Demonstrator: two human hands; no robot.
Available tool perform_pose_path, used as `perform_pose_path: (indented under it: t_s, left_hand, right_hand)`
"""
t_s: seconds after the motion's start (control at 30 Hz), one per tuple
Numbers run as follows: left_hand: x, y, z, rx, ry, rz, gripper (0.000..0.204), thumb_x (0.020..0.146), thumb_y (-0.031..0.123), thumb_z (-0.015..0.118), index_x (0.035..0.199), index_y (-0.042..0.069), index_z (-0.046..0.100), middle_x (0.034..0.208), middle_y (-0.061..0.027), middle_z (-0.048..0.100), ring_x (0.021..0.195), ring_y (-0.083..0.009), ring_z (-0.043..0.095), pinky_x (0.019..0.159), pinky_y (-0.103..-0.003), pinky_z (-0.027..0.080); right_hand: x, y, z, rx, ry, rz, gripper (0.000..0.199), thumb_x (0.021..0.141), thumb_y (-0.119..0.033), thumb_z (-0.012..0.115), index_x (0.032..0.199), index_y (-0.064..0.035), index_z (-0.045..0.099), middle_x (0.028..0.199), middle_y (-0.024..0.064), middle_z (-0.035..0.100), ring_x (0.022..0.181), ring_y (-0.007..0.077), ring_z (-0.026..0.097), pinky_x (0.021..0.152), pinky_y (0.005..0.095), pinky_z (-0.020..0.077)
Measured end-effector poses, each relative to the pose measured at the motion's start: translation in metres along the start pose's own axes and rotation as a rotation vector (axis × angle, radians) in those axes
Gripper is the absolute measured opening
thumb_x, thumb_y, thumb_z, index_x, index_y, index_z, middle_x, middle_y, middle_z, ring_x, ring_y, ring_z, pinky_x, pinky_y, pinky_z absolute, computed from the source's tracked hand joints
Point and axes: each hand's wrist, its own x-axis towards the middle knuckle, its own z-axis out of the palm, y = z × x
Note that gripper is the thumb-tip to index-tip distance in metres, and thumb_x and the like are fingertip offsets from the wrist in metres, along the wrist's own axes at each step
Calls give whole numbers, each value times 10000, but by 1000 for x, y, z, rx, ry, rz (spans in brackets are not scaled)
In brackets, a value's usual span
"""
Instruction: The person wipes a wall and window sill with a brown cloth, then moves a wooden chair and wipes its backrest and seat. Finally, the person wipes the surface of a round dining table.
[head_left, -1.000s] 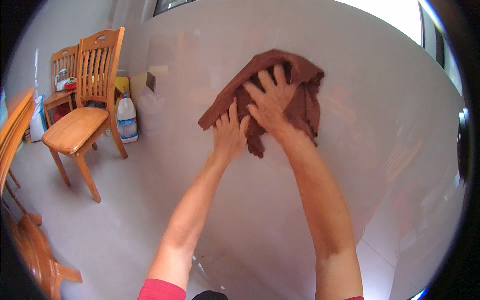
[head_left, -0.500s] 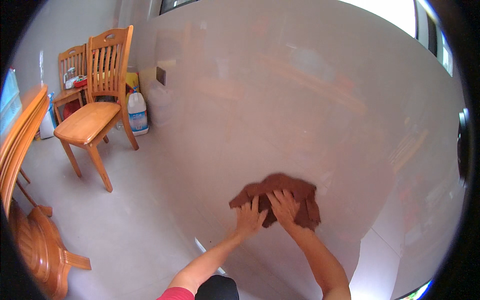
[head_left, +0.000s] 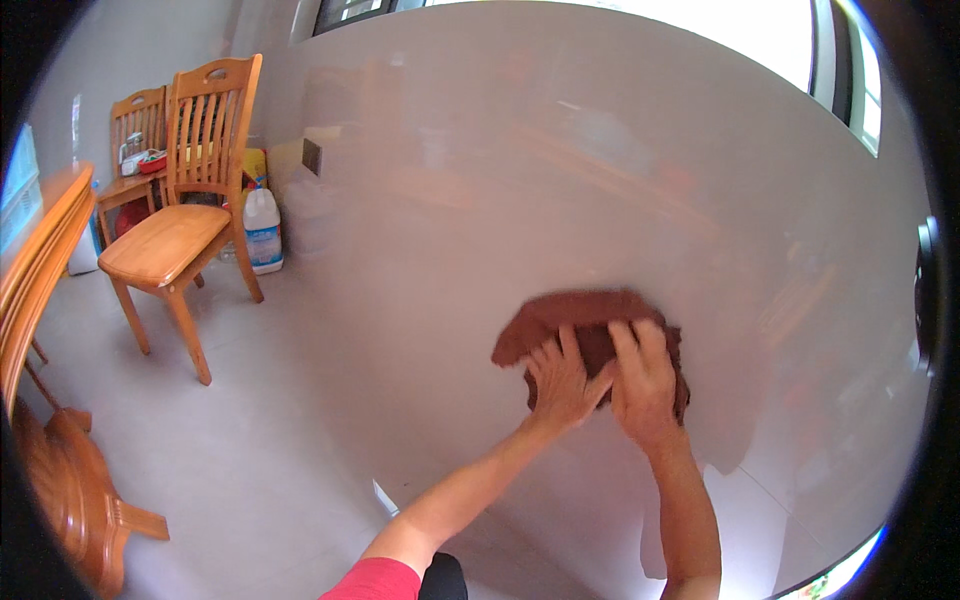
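A dark brown cloth lies bunched and folded against the glossy light grey wall in front of me. My left hand rests on its lower left part, fingers spread and stretched out over the fabric. Beside it, my right hand presses the right part of the cloth with extended, slightly bent fingers. The left thumb reaches toward the right hand, and the two almost meet. Some of the cloth's lower edge is hidden behind both hands.
Left on the grey floor stands a wooden chair, with another chair behind it. A white jug with a blue label sits by the wall, below a dark socket plate. Carved wooden furniture fills the left edge. A window opens above.
Both hands and the cloth have moved up and to the right across the wall. The cloth's folds have shifted, and the view has turned slightly.
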Motion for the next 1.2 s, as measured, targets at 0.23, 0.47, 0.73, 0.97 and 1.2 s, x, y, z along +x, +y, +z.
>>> perform_pose_path:
  t_s: [0.23, 0.47, 0.73, 0.97, 1.2]
  left_hand:
    - [84, -14, -33, 121, 302, -3, 579, 905, 317, 484, 1302, -61, 297, 1117, -249, 414, 1113, -439, 347, 962, -594, 191]
    - [41, 3, 3, 17, 336, 41, 498, 834, 174, 517, 1247, -62, 366, 1126, -245, 410, 1110, -429, 349, 1005, -605, 147]
    - [118, -18, -21, 264, 401, 112, 580, 815, 212, 569, 1287, -45, 350, 1183, -228, 395, 1118, -391, 354, 1006, -570, 177]
    - [252, -131, -80, 326, 504, 104, 645, 837, 299, 560, 1391, 94, 301, 1352, -148, 343, 1237, -339, 338, 980, -476, 286]
    - [190, -269, -36, 347, 520, -47, 673, 916, 375, 489, 1449, 85, 196, 1476, -149, 214, 1367, -333, 181, 1074, -444, 206]
  right_hand:
    - [39, -3, -17, 288, -19, 84, 352, 767, 39, 559, 1118, 19, 566, 1266, 215, 488, 1157, 380, 493, 978, 396, 400]
    - [-2, 15, -2, -261, -26, -155, 312, 754, -49, 593, 1064, -43, 616, 1274, 155, 501, 1142, 320, 525, 781, 409, 411]
    - [-13, 16, 0, -490, 185, -99, 313, 748, -43, 564, 1051, -88, 629, 1234, 121, 533, 1137, 300, 471, 906, 459, 358]
    - [-11, 5, 5, -598, 137, -11, 313, 732, -79, 553, 1035, -110, 625, 1177, 106, 559, 1101, 293, 479, 908, 452, 329]
    - [-5, 9, 5, -583, 120, -56, 341, 693, -82, 572, 1031, -90, 617, 1147, 107, 565, 1051, 297, 502, 881, 445, 330]
